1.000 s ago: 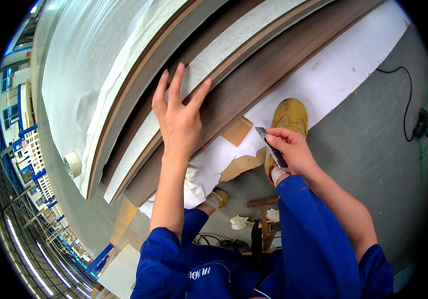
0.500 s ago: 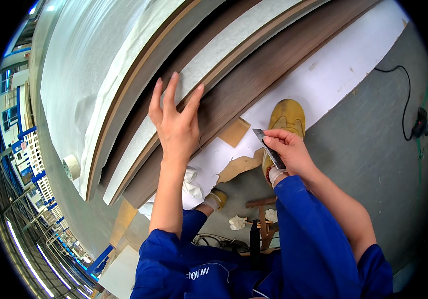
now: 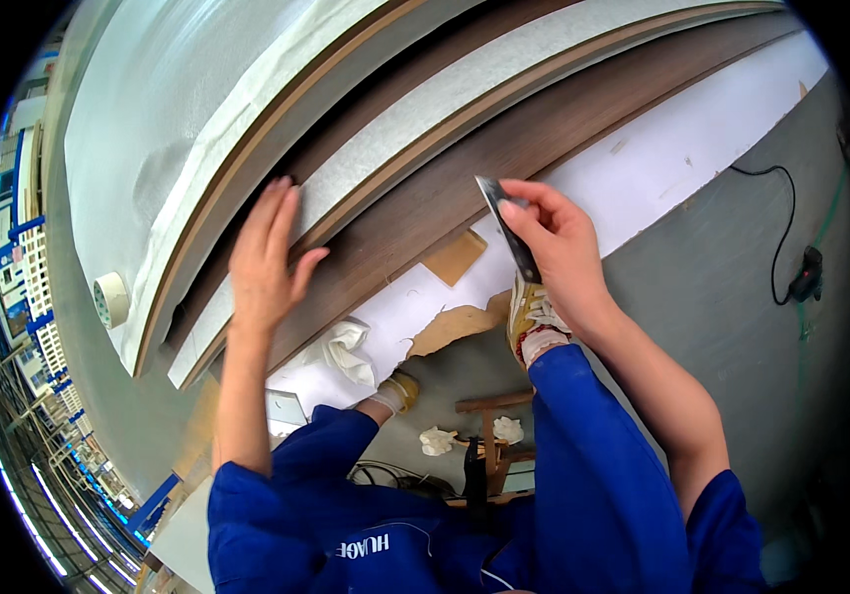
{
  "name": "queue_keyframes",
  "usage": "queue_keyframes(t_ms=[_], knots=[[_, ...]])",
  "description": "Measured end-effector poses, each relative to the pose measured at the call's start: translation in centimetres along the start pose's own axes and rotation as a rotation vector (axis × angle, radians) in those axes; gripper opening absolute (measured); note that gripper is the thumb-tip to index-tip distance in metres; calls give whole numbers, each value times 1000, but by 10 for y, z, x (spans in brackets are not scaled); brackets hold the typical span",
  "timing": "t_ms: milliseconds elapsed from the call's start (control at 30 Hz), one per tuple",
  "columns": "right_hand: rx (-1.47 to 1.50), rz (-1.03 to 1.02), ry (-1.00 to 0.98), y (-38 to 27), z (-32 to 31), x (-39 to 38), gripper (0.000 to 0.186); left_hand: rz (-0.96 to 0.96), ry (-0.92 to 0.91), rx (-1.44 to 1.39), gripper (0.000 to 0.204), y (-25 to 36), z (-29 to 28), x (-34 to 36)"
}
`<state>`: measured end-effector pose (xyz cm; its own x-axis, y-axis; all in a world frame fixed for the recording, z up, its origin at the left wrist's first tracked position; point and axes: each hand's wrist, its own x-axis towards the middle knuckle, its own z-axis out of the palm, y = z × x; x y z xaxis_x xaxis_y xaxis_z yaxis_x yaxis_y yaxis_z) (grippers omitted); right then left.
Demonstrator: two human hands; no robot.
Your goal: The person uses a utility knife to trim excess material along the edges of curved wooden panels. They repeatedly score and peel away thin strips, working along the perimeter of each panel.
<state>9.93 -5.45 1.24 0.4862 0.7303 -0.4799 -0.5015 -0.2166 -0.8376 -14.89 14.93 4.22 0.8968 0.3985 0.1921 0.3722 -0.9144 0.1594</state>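
Observation:
My left hand lies with fingers stretched over the left part of a curved panel edge faced with white sheet. Its fingertips reach the dark gap behind that edge, and the thumb stands apart. In my right hand is a flat dark knife, pinched between thumb and fingers, its slanted silvery tip pointing up and left. The tip shows in front of the dark brown wood-grain face of the panel; whether it touches is unclear. Behind stands another curved panel, its top covered in pale film.
A tape roll sits at the left panel end. White board covers the floor, with a tan square piece and crumpled white material on it. A small wooden stool is between my legs; a black cable lies right.
My left hand has slid left and lower along the panel edge, its fingers closer together. My right hand has lifted the knife up toward the wood-grain face. The view has shifted slightly.

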Motion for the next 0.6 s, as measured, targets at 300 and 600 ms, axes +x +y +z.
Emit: queue_keyframes(t_ms=[300, 600], knots=[[87, -198, 112, 7, 60, 17, 21, -58, -146, 18, 78, -36, -9, -33], [-9, -245, 164, 12, 65, 29, 23, -67, -120, -48, 66, -36, -15, -32]])
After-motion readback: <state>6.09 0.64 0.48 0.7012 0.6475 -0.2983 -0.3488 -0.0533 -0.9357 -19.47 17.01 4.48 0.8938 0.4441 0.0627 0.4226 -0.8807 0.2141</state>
